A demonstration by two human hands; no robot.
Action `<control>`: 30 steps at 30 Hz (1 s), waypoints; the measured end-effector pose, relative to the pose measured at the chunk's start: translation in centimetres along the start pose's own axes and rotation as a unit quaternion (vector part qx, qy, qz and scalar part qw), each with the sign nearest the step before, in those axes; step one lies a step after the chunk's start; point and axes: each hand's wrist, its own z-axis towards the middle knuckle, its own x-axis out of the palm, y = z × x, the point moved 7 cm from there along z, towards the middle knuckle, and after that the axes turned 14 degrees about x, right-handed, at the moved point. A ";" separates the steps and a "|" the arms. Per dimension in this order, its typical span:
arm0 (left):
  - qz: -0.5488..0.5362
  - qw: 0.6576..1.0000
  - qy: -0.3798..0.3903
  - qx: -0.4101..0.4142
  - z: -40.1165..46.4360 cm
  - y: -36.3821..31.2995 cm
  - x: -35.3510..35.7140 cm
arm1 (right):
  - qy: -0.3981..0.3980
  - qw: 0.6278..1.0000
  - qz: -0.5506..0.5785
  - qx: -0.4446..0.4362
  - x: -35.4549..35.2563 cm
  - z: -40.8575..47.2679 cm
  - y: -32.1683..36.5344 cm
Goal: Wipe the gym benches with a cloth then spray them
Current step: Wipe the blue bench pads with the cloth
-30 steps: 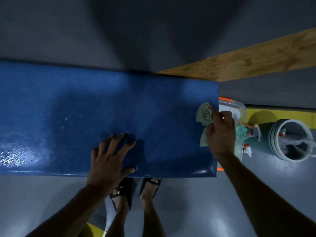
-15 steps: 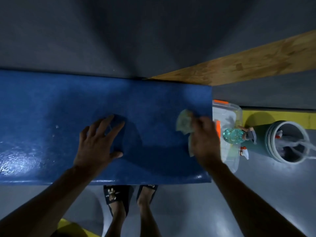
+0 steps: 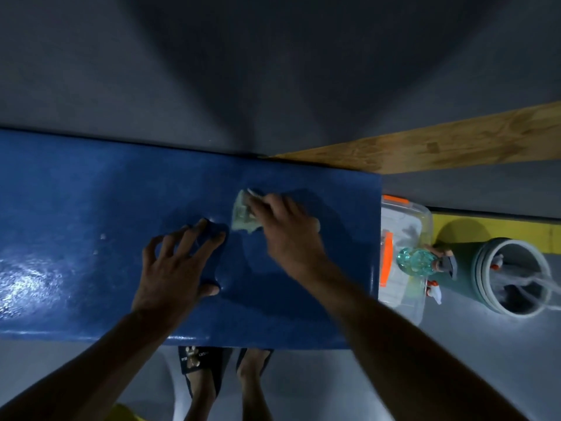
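A blue padded gym bench [image 3: 91, 208] runs across the view below me. My right hand [image 3: 285, 229] grips a crumpled pale green cloth [image 3: 243, 217] and presses it on the pad near the bench's middle. Just left of it, my left hand [image 3: 179, 265] rests flat on the pad with its fingers spread, their tips close to the cloth. A clear spray bottle of teal liquid [image 3: 417, 259] lies in a container past the bench's right end.
A clear plastic box with orange latches [image 3: 403, 214] sits on the floor against the bench's right end. A green bucket [image 3: 516, 268] holding more spray bottles stands further right. A wooden board [image 3: 455, 144] lies behind. My sandalled feet [image 3: 224, 378] stand under the near edge.
My right hand has swept the cloth leftward from the bench's right end toward the middle. My left hand stays flat on the pad, now close to the cloth.
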 end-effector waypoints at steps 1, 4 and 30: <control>0.000 1.000 0.000 0.000 0.1 0.1 0.0 | 0.008 1.000 -0.011 0.006 -0.3 0.3 -2.5; -0.003 1.000 0.003 -0.001 0.2 0.2 0.2 | -0.019 0.978 0.008 0.209 -2.5 0.6 -13.8; 0.003 0.999 0.022 -0.026 0.1 -0.1 0.6 | -0.102 0.868 0.064 0.482 -3.7 0.3 -18.2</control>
